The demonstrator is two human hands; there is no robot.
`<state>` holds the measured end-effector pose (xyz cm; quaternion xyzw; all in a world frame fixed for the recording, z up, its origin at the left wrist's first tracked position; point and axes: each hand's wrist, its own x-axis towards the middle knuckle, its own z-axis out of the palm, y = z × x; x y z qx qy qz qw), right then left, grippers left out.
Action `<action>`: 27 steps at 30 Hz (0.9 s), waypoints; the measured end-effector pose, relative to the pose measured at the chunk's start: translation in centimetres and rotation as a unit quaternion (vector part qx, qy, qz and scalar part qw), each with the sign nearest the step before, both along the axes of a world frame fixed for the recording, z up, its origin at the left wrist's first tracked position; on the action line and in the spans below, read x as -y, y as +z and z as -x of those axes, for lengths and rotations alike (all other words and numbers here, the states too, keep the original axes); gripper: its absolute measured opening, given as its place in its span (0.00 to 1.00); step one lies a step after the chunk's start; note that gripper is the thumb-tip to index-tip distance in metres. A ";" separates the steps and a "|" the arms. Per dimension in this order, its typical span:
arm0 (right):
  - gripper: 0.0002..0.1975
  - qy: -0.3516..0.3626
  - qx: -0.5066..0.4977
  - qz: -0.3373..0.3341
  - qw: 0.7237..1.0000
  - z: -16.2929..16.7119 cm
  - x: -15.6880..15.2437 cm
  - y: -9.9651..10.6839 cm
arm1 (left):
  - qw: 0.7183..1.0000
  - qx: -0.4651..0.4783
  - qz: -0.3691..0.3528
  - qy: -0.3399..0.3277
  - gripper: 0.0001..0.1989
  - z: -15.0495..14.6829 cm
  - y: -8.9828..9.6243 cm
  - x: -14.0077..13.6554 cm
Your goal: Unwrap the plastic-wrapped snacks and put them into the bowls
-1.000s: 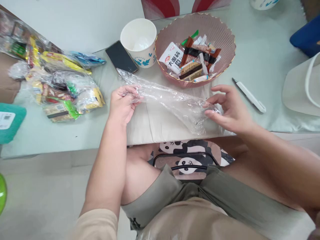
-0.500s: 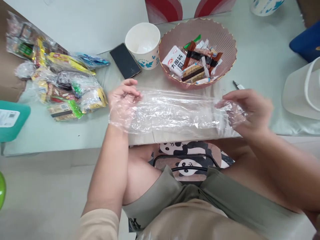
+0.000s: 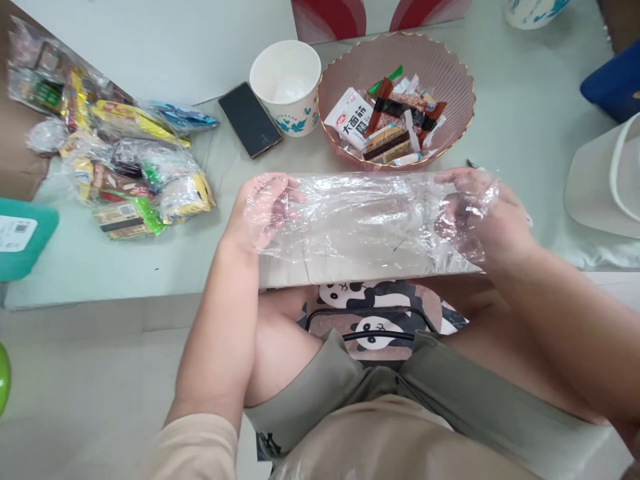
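Note:
A clear plastic bag (image 3: 360, 217) is stretched sideways between my two hands at the table's front edge. My left hand (image 3: 265, 210) holds its left end, with crinkled film over the curled fingers. At the other end, my right hand (image 3: 495, 217) grips the bag, thumb and fingers bent round the film and partly seen through it. Just behind the bag stands a pink fluted bowl (image 3: 450, 87) with a gold rim, holding several wrapped snacks (image 3: 385, 130).
A paper cup (image 3: 295, 110) and a phone (image 3: 250, 120) sit left of the bowl. Several filled snack bags (image 3: 135, 167) lie further left, near a teal container (image 3: 30, 253). On the right are a white bin (image 3: 595, 180) and a blue object (image 3: 615, 87). A pen-like tool lies partly behind my right hand.
The bag is spread more open and flatter. My right hand has turned and shifted slightly up and inward, and my left fingers have moved a little right under the film.

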<state>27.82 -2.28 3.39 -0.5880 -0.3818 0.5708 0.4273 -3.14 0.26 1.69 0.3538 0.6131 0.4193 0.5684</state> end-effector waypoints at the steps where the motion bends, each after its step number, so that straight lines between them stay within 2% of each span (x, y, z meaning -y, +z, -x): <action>1: 0.14 -0.009 -0.009 0.018 1.000 0.1 -0.1 0.0 | 1.000 0.000 0.007 0.010 0.12 0.0 0.1 0.0; 3: 0.12 -0.027 -0.028 0.033 0.999 0.3 -0.3 0.0 | 1.000 0.005 0.014 0.022 0.11 0.0 0.2 -0.1; 7: 0.15 -0.051 -0.057 0.030 0.997 0.9 -0.5 0.0 | 0.997 0.038 0.051 0.044 0.10 0.3 0.7 -0.5; 9: 0.17 -0.068 -0.070 0.043 0.994 1.1 -0.5 0.1 | 0.993 0.082 0.073 0.047 0.15 0.5 1.2 -0.6; 12: 0.18 -0.090 -0.077 0.058 0.991 1.3 -0.6 0.3 | 0.989 0.132 0.072 0.007 0.28 0.9 1.6 -0.3; 13: 0.18 -0.091 -0.077 0.057 0.991 1.3 -0.5 0.2 | 0.989 0.129 0.066 -0.014 0.29 1.0 1.6 -0.2; 15: 0.18 -0.079 -0.073 0.045 0.993 1.1 -0.5 -0.1 | 0.993 0.093 0.053 -0.052 0.31 1.1 1.2 0.1; 18: 0.23 -0.058 -0.060 0.023 0.996 0.4 -0.7 -1.0 | 0.996 0.040 0.031 -0.076 0.40 1.2 0.5 0.4; 21: 0.26 -0.079 -0.053 0.007 0.995 -0.9 -1.7 -2.2 | 0.997 0.048 -0.003 -0.068 0.31 1.3 0.1 0.3; 24: 0.18 -0.140 -0.029 -0.034 0.989 -2.5 -3.1 -2.8 | 0.994 0.068 -0.020 -0.082 0.19 1.4 0.4 0.4; 27: 0.11 -0.192 0.005 -0.152 0.970 -3.3 -3.7 -2.0 | 0.988 0.096 -0.026 -0.116 0.11 1.2 1.2 0.7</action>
